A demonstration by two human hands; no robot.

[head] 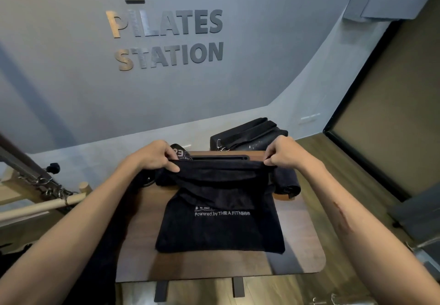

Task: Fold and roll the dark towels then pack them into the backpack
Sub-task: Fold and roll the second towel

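Note:
A dark towel (220, 231) with white lettering lies on the small wooden table (302, 254); its far edge is lifted off the surface. My left hand (154, 156) pinches the towel's far left corner and my right hand (283, 153) pinches the far right corner, holding that edge stretched between them. A rolled dark towel (287, 182) rests at the table's right rear. Another dark towel with printed letters (179, 153) peeks out behind my left hand. The black backpack (247, 134) stands on the floor just beyond the table.
A grey wall with sign letters (166, 40) rises behind the table. Pilates equipment with wooden bars (42, 203) and springs stands at the left. A dark-framed door panel (385, 123) is at the right. Wood flooring surrounds the table.

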